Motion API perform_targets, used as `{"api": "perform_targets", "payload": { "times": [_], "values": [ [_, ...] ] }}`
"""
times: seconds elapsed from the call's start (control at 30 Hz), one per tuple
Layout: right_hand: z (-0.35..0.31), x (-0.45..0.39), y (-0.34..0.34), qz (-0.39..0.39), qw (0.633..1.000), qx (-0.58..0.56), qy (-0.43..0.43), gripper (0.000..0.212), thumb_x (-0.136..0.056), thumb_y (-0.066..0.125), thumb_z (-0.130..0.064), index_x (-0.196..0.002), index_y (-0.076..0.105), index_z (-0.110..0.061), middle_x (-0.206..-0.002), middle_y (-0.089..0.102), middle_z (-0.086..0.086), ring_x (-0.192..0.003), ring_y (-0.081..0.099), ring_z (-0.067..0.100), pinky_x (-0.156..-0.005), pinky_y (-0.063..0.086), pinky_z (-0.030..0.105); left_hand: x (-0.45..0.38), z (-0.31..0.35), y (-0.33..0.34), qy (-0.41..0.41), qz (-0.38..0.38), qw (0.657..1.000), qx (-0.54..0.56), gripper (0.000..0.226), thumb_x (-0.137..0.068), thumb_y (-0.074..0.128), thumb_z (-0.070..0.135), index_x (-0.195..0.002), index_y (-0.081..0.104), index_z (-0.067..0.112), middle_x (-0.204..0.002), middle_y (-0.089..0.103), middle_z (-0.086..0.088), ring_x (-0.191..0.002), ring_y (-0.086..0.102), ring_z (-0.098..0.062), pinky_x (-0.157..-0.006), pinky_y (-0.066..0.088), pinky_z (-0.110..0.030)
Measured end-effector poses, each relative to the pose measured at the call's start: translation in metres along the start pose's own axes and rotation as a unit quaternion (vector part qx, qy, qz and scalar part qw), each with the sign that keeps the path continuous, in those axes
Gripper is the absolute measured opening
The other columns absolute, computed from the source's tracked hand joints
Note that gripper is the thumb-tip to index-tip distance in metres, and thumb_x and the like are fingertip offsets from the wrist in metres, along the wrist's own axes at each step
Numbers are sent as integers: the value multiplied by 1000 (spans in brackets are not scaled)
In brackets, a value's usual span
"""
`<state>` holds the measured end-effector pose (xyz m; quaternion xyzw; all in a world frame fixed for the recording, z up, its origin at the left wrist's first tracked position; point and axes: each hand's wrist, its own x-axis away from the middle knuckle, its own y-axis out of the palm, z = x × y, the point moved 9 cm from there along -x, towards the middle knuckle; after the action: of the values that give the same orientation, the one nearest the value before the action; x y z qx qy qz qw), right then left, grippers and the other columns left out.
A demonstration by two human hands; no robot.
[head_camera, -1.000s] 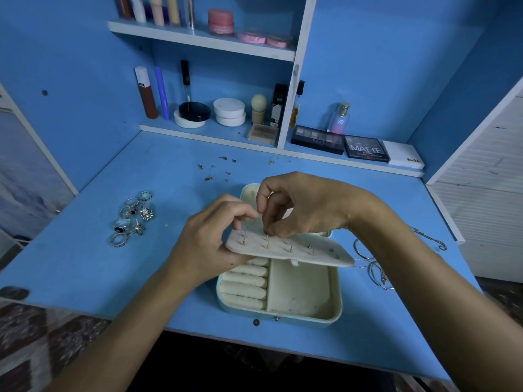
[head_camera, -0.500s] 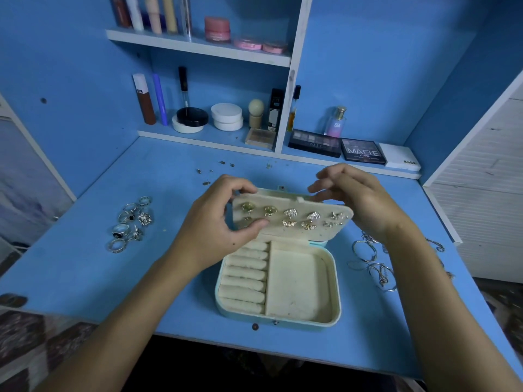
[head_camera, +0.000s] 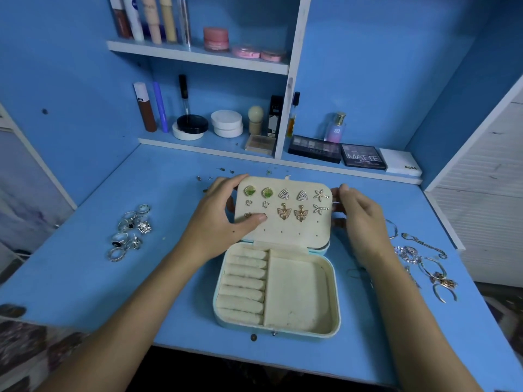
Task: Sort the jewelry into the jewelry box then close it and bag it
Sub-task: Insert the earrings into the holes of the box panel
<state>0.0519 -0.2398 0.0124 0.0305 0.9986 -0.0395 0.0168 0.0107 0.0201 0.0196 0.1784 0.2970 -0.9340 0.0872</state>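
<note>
Jewelry box [head_camera: 300, 295], pale blue shell, cream lining, open on the blue desk [head_camera: 113, 301] near its front edge; base holds a column of ring rolls [head_camera: 243, 287] at left and one flat compartment [head_camera: 297, 292] at right, both without jewelry. Earring panel [head_camera: 285, 213], cream, perforated, standing tilted above the rear of the base; studs pinned in rows (green squares, triangles, flowers, butterflies, small hearts). Left hand [head_camera: 218, 219]: grips the panel's left edge, thumb lying across its face, fingers curled behind. Right hand [head_camera: 359, 222]: fingers curled round the panel's right edge, thumb at the upper corner. Silver rings [head_camera: 130, 230], loose cluster, left of box. Bracelets and chains [head_camera: 424, 264], tangled, right of box. Cosmetics [head_camera: 226, 123] on the rear shelves.
</note>
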Motion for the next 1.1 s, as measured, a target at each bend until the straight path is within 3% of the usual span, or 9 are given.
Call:
{"api": "perform_targets", "payload": {
  "times": [0.07,0.2,0.33,0.5,0.63,0.77,0.9,0.97,1.1],
  "values": [
    [2,0,-2,7,1000,20,-15,37,-105,47,-31,-83,74,-21,-80,71,-4,-76,62,12,-70,54,34,0,-5,1,-15,-1,1000,-10,75,-77,81,45,-142,45,31,-113,45,28,-88,52,-4,-77,40,-16],
    [7,1,0,-3,1000,25,-12,32,-102,52,-22,-81,76,-24,-85,69,8,-74,61,11,-71,52,36,2,-12,7,-46,-12,999,-8,71,-79,79,43,-142,47,30,-112,46,22,-86,50,-5,-74,39,-11],
    [9,2,0,-2,999,33,-1,23,-101,56,-20,-89,75,-15,-84,74,4,-75,63,12,-69,53,31,1,-18,9,-65,-20,998,-5,70,-79,78,44,-142,49,30,-112,48,16,-84,49,-6,-73,39,-12],
    [11,1,-2,4,999,49,6,21,-100,59,-22,-90,75,-14,-92,75,7,-76,64,16,-76,56,40,1,-18,10,-66,-21,997,-20,63,-84,72,45,-142,49,30,-108,47,23,-83,50,-5,-71,40,-13],
    [11,1,-3,5,999,54,4,19,-99,60,-22,-91,76,-16,-91,75,6,-78,65,16,-76,58,38,-1,-16,5,-63,3,998,-12,46,-93,65,38,-136,57,25,-108,52,22,-83,55,-6,-74,45,-17],
    [13,-1,-3,5,998,64,4,18,-99,61,-24,-91,76,-18,-90,75,8,-76,64,16,-80,57,42,-9,-13,-15,-32,64,996,-47,31,-94,64,30,-125,64,22,-104,59,14,-84,54,1,-74,38,-5],
    [14,-2,-4,5,998,65,9,17,-98,62,-24,-90,76,-18,-89,75,6,-75,64,15,-79,57,45,-19,-16,-34,-10,95,989,-115,29,-91,68,22,-120,66,19,-100,58,8,-74,52,0,-72,36,-3],
    [14,-2,-4,6,998,66,9,17,-98,62,-24,-90,76,-19,-89,76,4,-75,65,14,-79,58,43,-25,-25,-44,-28,103,984,-144,32,-89,71,21,-120,66,17,-101,57,7,-72,50,-4,-72,37,-6],
    [15,-2,-4,2,998,68,14,18,-98,62,-25,-89,76,-20,-87,76,1,-78,67,18,-81,58,44,-33,-50,-51,-79,83,973,-200,36,-85,75,22,-120,67,14,-108,59,0,-87,57,-17,-82,45,-30]
  ]
}}
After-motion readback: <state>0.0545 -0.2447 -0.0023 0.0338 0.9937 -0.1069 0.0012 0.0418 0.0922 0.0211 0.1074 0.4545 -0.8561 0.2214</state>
